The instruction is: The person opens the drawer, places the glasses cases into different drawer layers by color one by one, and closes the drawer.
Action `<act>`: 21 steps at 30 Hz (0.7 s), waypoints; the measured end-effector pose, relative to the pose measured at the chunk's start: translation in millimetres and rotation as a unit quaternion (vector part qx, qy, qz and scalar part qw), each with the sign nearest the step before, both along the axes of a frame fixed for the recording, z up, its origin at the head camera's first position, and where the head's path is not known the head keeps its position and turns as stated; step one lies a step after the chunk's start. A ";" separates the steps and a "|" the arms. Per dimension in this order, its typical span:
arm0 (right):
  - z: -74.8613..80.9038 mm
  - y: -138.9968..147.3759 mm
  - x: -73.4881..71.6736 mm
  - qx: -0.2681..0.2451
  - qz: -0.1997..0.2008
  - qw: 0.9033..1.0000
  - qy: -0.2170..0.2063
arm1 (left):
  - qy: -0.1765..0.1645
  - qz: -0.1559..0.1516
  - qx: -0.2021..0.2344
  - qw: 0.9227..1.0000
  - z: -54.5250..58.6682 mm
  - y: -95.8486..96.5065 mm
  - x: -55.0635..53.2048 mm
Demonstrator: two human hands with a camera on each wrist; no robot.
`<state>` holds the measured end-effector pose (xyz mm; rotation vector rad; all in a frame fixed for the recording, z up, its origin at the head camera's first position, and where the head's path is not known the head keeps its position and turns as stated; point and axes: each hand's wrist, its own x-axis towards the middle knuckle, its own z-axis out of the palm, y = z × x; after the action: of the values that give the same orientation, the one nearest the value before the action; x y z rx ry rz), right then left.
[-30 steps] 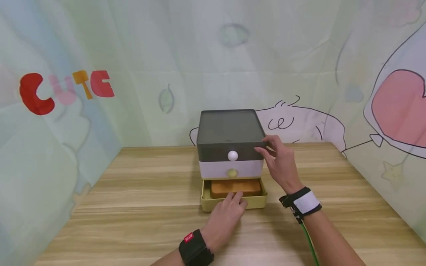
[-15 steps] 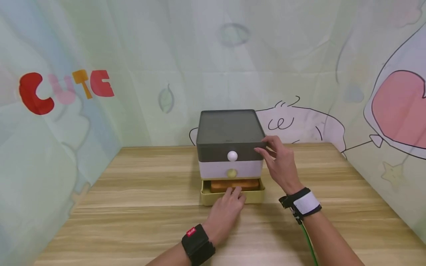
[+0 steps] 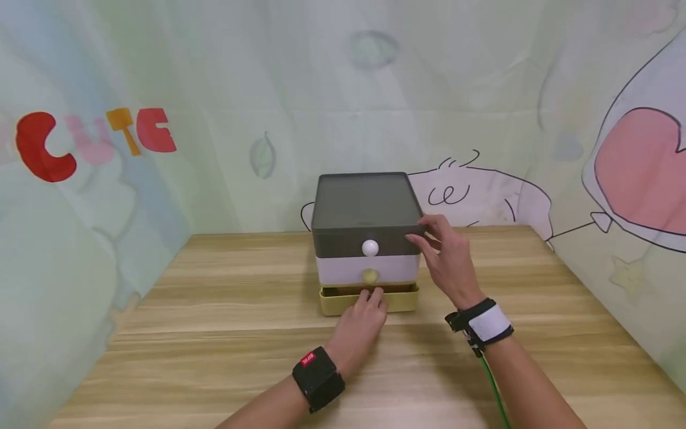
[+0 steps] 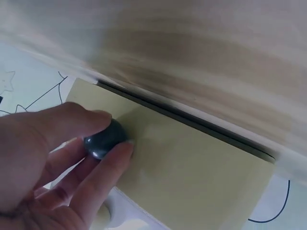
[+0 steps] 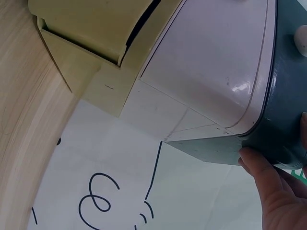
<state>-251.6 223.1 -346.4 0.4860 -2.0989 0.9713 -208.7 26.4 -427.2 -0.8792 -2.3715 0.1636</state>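
A small three-tier drawer box [image 3: 367, 199] stands on the table, dark grey on top, pale lilac in the middle and yellow-green below. Its yellow-green bottom drawer [image 3: 332, 305] sticks out slightly, and little of its inside shows. My left hand [image 3: 356, 328] is at this drawer's front; in the left wrist view its thumb and fingers pinch the round dark knob [image 4: 106, 139]. With thumb and fingers my right hand [image 3: 452, 262] grips the dark tier's front right corner. The right wrist view shows the drawer [image 5: 81, 33] protruding past the lilac tier [image 5: 206, 62].
A white knob [image 3: 370, 248] sits on the top tier and a yellow-green knob [image 3: 370, 276] on the middle one. The wood-grain table [image 3: 241, 333] meets a printed cloth backdrop [image 3: 225, 173] behind. A green cable [image 3: 495, 387] runs along the right forearm.
My left hand has pushed the bottom drawer inward, and the brown block in it has gone almost out of sight. My right hand keeps its grip on the corner.
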 end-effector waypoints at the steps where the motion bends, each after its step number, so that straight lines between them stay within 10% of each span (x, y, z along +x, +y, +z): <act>1: 0.3 -0.3 -0.3 -0.001 0.002 1.000 -0.001 | 0.002 0.001 -0.001 1.000 -0.1 -0.1 -1.4; 21: 2.6 -0.4 -1.3 -0.003 0.008 1.000 0.000 | 0.037 0.020 -0.018 0.999 3.9 2.5 -13.6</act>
<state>-252.9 222.6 -343.8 0.5001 -2.0946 0.9857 -222.3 29.0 -423.3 -0.8274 -2.3246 0.2511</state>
